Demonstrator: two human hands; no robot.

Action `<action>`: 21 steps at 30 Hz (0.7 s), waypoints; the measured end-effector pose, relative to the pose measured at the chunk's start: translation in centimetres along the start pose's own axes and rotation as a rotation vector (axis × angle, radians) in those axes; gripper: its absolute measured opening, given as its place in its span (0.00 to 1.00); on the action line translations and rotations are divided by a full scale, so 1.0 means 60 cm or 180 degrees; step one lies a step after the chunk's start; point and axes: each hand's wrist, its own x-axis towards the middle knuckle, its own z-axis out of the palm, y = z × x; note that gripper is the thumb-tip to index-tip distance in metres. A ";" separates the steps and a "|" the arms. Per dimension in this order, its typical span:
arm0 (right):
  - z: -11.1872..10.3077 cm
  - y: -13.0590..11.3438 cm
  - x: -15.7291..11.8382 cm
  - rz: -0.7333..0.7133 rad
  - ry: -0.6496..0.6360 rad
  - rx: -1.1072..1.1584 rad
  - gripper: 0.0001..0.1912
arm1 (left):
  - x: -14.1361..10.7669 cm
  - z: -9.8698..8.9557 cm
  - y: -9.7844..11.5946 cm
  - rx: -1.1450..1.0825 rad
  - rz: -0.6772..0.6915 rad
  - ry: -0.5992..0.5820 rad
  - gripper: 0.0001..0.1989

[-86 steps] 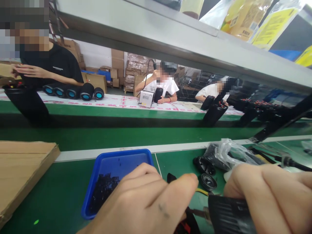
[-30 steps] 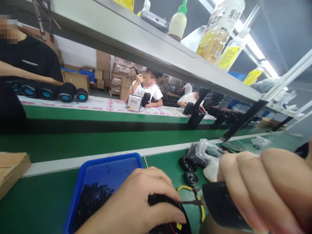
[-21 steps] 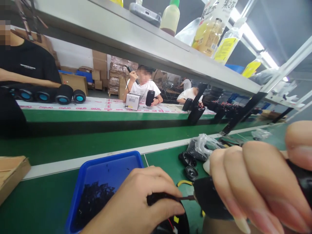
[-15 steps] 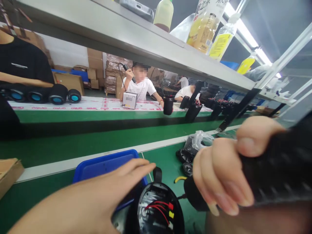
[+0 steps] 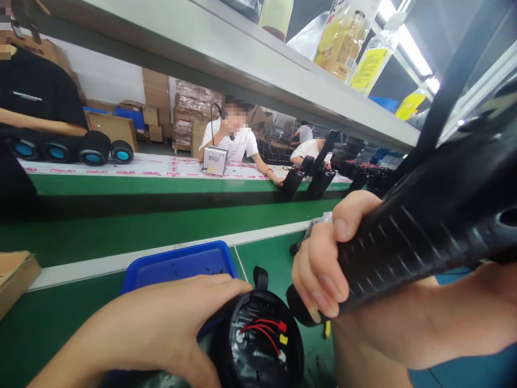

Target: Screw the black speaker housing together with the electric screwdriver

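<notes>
My left hand [image 5: 177, 323] is closed around the side of a round black speaker housing [image 5: 297, 350], its thumb near the bottom and its fingers along the top. The open end faces me, showing red wires [image 5: 262, 326] with red, yellow and white plugs. A black strap loop [image 5: 260, 278] stands up from its rim. My right hand [image 5: 323, 258] is wrapped round a thick black electric screwdriver [image 5: 391, 253], slanting up to the right. Its nose end is beside the housing's right rim; I cannot tell whether they touch. The bit is hidden.
A blue tray [image 5: 181, 261] lies behind my left hand on the green bench, with a cardboard box [image 5: 16, 277] at left. A shelf [image 5: 242, 48] with bottles crosses above. Across the bench, a person [image 5: 238, 134] works near a small white box [image 5: 215, 160] and black cylindrical housings [image 5: 293, 180].
My right hand and the screwdriver have moved left, nearer the housing, and the screwdriver's body shows more. The housing has shifted slightly. The person opposite has set down a black cylinder.
</notes>
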 end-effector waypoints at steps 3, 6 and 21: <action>-0.001 -0.003 0.003 0.0267 -0.0237 0.0009 0.32 | 0.003 0.001 0.002 -0.0045 0.0041 0.0003 0.27; -0.001 -0.005 0.006 0.0321 -0.0392 -0.0197 0.34 | 0.002 -0.003 0.010 -0.0081 -0.0052 -0.0055 0.25; 0.032 0.032 0.020 0.0122 -0.0196 0.0257 0.37 | 0.008 0.012 -0.020 0.0035 -0.0079 -0.0006 0.27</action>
